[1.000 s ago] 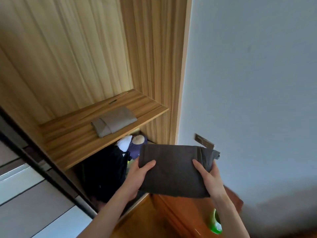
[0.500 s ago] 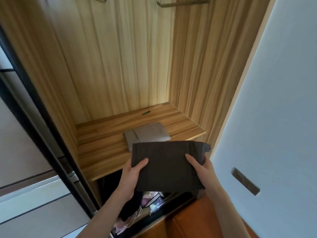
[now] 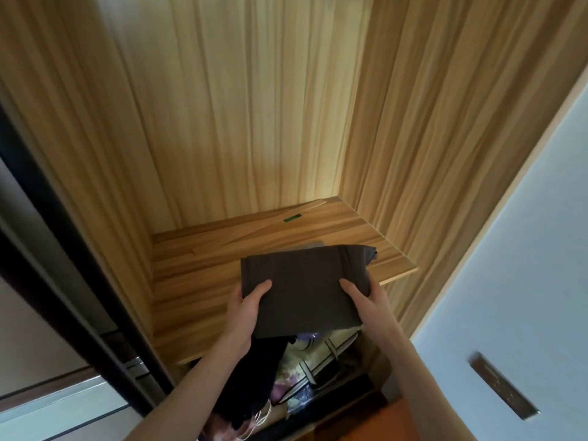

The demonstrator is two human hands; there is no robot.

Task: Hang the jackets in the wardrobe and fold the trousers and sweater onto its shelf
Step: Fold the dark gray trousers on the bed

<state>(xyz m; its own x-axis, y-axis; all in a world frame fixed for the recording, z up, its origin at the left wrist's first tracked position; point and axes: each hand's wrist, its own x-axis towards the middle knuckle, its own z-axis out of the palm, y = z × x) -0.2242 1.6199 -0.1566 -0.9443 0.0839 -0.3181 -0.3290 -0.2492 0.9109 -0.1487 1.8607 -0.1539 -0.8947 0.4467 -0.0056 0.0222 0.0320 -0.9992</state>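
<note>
Both hands' thumbs pin the folded dark garment over the shelf.

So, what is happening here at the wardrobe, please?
A person is putting away a folded dark garment. The left hand and the right hand grip it at its two sides, thumbs on top, and hold it over the front of the wooden shelf. Whether it touches the shelf cannot be told. A corner of a folded grey garment shows just behind it, lying on the shelf. Below the shelf hang dark clothes.
</note>
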